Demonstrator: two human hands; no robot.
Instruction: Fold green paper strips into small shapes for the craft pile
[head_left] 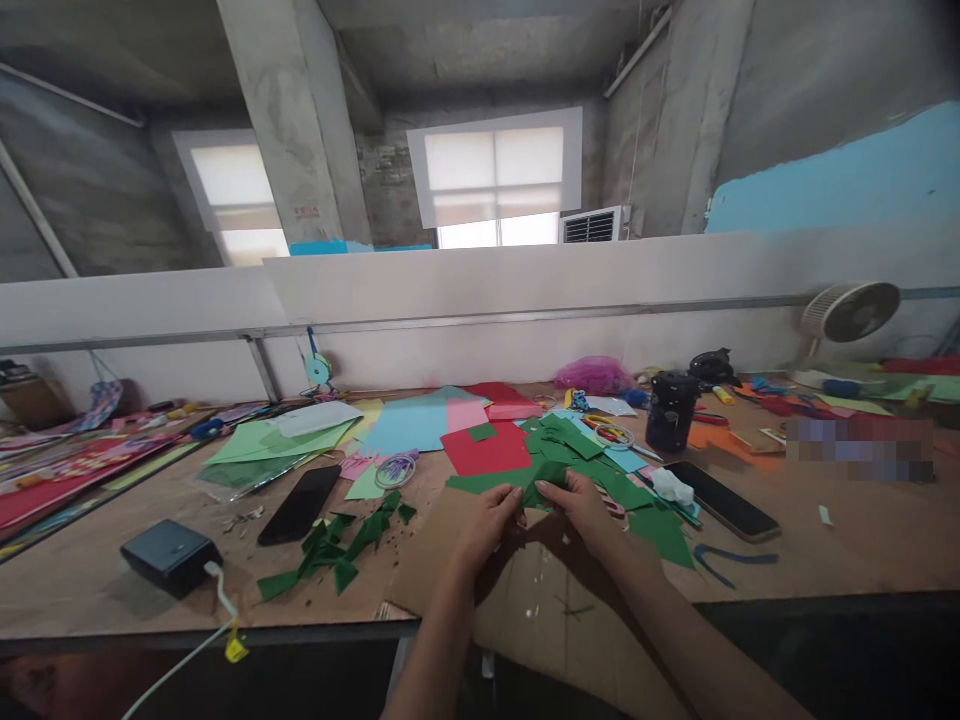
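Both hands meet over a cardboard sheet (435, 560) at the near edge of the table (862, 540). The left hand (491, 520) and the right hand (581, 510) pinch a small green paper piece (541, 488) between their fingertips, fingers closed narrowly on it, the two hands nearly touching. Just behind the piece lies a heap of green scraps (577, 445) and a red sheet (487, 450). More green offcuts (337, 550) lie to the left, near a black phone (300, 503) and a dark box (170, 556) with a white cable. A second phone (724, 498) lies to the right, and a black cup (670, 410) stands behind it
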